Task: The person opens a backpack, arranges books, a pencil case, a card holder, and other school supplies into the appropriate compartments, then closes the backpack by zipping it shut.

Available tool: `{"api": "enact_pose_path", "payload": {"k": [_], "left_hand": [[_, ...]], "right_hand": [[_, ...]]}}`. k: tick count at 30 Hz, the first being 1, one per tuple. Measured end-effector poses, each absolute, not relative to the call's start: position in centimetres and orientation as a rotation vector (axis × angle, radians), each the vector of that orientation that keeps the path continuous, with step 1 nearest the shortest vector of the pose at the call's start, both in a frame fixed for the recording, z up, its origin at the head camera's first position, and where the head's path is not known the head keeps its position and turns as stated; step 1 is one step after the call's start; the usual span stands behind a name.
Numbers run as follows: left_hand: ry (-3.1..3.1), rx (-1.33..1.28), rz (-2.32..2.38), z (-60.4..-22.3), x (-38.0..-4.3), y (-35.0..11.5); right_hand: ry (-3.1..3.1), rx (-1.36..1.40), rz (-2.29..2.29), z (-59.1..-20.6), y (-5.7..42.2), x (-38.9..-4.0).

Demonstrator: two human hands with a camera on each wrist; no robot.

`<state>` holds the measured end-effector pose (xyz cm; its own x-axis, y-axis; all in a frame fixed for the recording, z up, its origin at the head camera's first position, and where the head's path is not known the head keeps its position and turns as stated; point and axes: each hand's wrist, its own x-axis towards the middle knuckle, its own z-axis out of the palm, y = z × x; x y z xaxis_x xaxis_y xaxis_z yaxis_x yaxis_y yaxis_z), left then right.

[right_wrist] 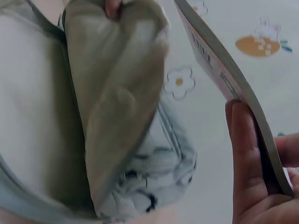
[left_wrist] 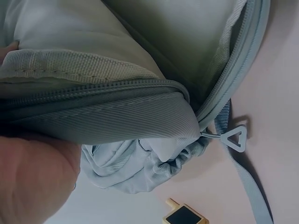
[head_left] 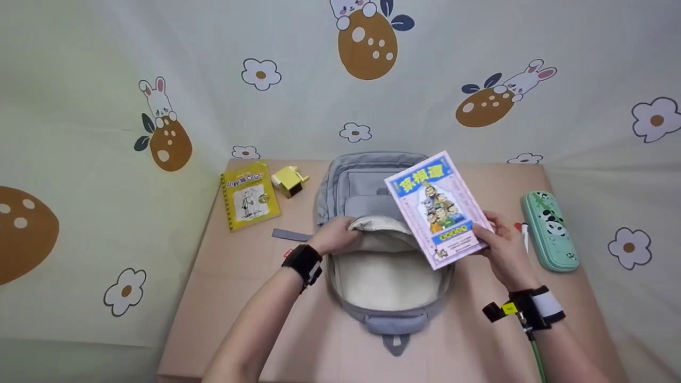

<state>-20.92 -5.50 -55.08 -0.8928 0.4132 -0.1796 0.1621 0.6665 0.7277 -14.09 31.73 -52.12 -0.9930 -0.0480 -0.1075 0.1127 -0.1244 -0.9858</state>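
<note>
A grey backpack lies unzipped on the table, its pale lining showing. My left hand grips the edge of its front flap and holds it folded back. In the left wrist view the zipped flap edge runs above the base of the hand, and most of the fingers are hidden. My right hand holds a thin pink book by its lower right edge, thumb on the cover and fingers behind. The book is tilted in the air over the right side of the backpack, cover facing up.
On the table's left lie a yellow spiral-edged book and a small yellow box with a crank-like arm. A green panda pencil case lies at the right, beside a white pen partly behind my right hand. A grey strap extends left.
</note>
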Motion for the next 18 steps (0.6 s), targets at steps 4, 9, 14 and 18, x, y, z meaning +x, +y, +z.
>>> {"api": "enact_pose_path", "payload": {"k": [4,9,14,18], "left_hand": [[2.505,0.425,1.115,-55.0,-21.3,-5.7],[2.397,0.365,1.233,-55.0,-21.6,-6.3],[2.312,0.329,1.331,-55.0,-21.7,-6.7],[2.294,0.341,1.377,-54.6,-21.7,-6.6]], "right_hand": [[1.957,-0.061,-2.195,-51.8,30.4,-13.1],[1.829,-0.286,-2.002,-52.7,29.9,-11.9],[1.736,-0.349,-1.798,-54.9,29.7,-10.8],[1.715,-0.241,-1.702,-56.8,29.5,-10.0]]}}
